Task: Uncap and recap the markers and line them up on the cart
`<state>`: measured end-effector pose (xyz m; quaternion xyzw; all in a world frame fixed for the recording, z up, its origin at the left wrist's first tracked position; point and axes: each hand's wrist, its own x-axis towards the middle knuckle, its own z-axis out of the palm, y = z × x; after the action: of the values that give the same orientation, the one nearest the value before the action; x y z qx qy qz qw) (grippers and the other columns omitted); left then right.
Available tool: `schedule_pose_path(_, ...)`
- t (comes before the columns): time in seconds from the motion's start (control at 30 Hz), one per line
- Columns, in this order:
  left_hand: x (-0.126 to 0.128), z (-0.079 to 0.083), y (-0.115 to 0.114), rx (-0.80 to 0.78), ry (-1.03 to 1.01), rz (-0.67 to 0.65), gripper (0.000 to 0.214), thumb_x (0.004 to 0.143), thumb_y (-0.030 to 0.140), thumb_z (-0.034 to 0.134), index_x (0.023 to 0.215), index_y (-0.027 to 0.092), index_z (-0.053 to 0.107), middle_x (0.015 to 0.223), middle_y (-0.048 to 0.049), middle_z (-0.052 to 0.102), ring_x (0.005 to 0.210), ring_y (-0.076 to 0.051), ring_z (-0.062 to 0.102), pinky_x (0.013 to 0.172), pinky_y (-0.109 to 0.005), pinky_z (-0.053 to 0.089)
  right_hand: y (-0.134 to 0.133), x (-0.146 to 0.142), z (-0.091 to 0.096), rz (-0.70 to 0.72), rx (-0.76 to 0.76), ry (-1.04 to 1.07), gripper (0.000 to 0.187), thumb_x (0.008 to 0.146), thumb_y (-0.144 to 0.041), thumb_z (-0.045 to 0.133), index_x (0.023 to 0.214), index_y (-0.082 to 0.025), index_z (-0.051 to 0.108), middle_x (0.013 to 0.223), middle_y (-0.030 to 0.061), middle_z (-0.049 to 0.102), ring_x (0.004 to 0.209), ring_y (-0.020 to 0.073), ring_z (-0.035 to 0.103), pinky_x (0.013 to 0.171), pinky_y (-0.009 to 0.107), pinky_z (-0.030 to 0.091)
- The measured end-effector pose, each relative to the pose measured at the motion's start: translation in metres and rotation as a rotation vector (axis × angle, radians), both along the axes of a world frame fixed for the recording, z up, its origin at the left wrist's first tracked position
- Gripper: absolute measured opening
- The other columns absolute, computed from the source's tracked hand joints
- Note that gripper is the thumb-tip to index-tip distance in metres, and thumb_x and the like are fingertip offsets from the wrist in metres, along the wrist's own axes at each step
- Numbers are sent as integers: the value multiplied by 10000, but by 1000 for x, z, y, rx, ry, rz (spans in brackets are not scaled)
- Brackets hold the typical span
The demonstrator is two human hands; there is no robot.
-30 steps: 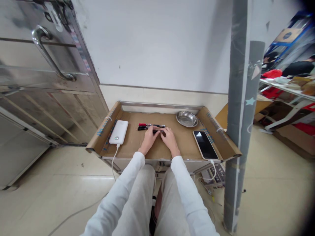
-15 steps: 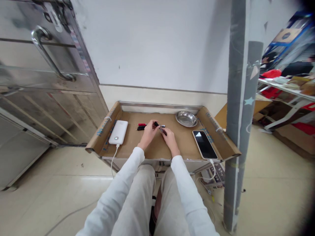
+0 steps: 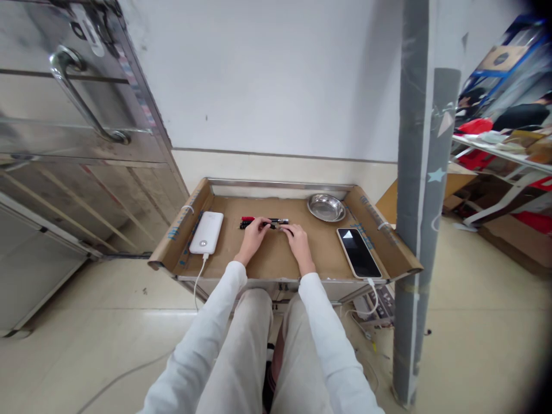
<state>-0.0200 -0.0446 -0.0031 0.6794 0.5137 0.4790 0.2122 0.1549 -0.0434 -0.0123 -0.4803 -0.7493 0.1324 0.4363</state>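
Note:
Several marker pens (image 3: 264,221), one red-capped and the others black, lie side by side on the cardboard-lined tray table (image 3: 276,256). My left hand (image 3: 252,236) rests with curled fingers on the left part of the pens. My right hand (image 3: 296,238) touches their right end, fingers bent over a black pen. Both sleeves are white. Whether either hand grips a pen is hard to make out.
A white power bank (image 3: 206,232) with a cable lies left of the pens. A steel dish (image 3: 326,207) sits at the back right, a phone (image 3: 359,252) on charge at the right. A grey pillar (image 3: 416,190) stands right; metal doors (image 3: 64,126) left.
Half a second ago both hands held a black pen lifted slightly above the row. Now the hands are lower and the pen lies with the others on the table.

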Motion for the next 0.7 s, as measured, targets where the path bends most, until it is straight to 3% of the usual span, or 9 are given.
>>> schedule_pose_path(0.2,8,-7,3,87,346,-60,139,862,130,498,915,203,603,952,-36,638,966,-195,523,909,-361,431,-1,-4,0,65,40,-78,280,917,-209,418,1051,-226,663,1012,60,667,964,198,567,907,346,447)
schedule_pose_path(0.37,11,-7,0,150,415,-24,206,883,80,402,960,174,568,1010,-67,592,1011,-195,510,948,-361,418,0,-6,0,149,13,-146,306,893,-170,460,1149,-242,612,1093,52,640,1027,189,549,945,340,428)
schedule_pose_path(0.57,13,-9,-19,112,411,-1,217,890,110,401,1060,172,519,1064,-88,536,963,-187,558,881,-337,473,-7,2,-1,-46,27,-194,197,860,-242,556,1029,-203,650,990,81,620,943,226,536,884,385,443)
schedule_pose_path(0.7,13,-14,-18,84,433,11,162,896,154,441,1032,174,527,1052,-86,534,971,-200,560,885,-353,478,-5,4,-7,-49,-12,-100,156,882,-244,518,907,-194,663,917,73,598,884,203,566,856,349,460)
